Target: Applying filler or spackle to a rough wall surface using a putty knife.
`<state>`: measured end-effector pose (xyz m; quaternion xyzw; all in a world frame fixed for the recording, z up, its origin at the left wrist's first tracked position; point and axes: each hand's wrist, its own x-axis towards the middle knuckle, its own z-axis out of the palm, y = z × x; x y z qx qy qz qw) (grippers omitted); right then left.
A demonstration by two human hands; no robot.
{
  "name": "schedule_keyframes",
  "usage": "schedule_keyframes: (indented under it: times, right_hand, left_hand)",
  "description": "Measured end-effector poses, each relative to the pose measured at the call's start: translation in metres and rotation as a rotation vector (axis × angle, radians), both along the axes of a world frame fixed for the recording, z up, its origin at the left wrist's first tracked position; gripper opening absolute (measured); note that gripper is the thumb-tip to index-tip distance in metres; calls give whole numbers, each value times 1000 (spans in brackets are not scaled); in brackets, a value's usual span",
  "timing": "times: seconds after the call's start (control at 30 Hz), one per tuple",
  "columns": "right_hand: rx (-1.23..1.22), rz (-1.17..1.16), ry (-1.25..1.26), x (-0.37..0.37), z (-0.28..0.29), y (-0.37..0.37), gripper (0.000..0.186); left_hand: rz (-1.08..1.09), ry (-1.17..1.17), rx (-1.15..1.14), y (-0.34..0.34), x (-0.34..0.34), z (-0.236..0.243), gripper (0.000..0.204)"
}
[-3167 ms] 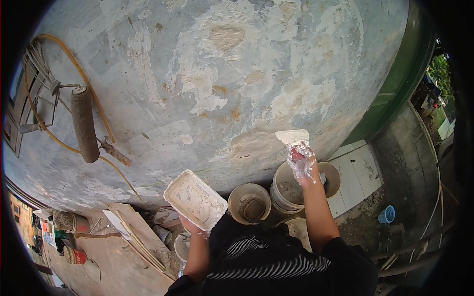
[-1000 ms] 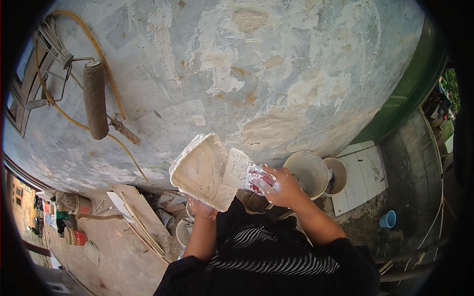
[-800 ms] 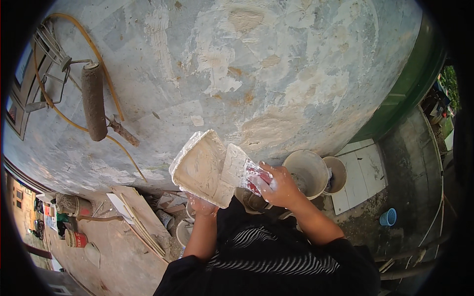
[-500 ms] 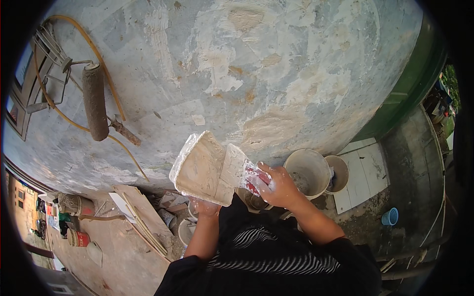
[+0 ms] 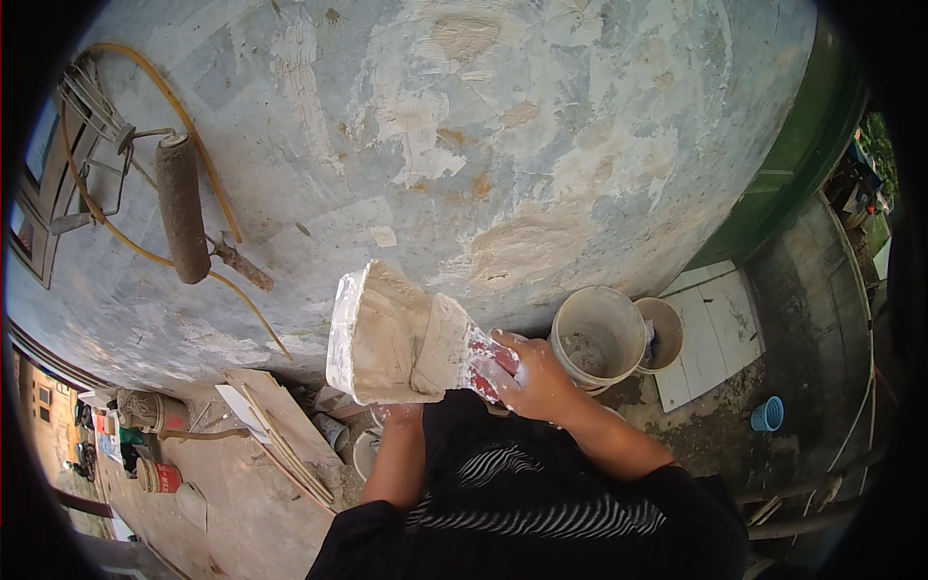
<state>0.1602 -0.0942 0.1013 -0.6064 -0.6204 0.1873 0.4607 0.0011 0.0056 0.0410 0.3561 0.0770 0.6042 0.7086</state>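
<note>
My left hand (image 5: 399,414) grips a putty-smeared, squarish white tub (image 5: 340,333) from below; most of its fingers are hidden under the tub. In my right hand (image 5: 532,379) is a putty knife with a red, white-spattered handle (image 5: 493,365). The knife's wide blade (image 5: 443,338), coated with beige putty, rests inside the tub against its right side. More putty (image 5: 387,333) coats the inside of the tub. Just beyond stands a wall (image 5: 416,174) with rough, patchy filler over pale blue-grey paint.
A paint roller (image 5: 182,208) and a yellow hose (image 5: 159,72) hang on the wall at left. Two buckets stand at right, a large one (image 5: 580,362) and a smaller one (image 5: 665,338), by white panels (image 5: 710,333). A blue basket (image 5: 767,414) lies farther right. Boards (image 5: 290,416) lean at lower left.
The tub has tipped and shifted slightly left, showing more of its outer side. My right hand has moved a little down, with the blade deeper in the tub.
</note>
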Motion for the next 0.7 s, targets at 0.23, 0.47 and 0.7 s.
schedule_keyframes:
  times: [0.23, 0.47, 0.7]
  right_hand:
    - [-105, 25, 220, -6, -11, -2, 40]
    - [-221, 190, 840, -12, -23, 0, 26]
    - [-230, 197, 1044, -17, -28, 2, 24]
  left_hand:
    - [29, 41, 53, -3, -4, 2, 62]
    - [72, 100, 118, -2, -6, 8, 57]
    - [215, 389, 327, 2, -18, 14, 53]
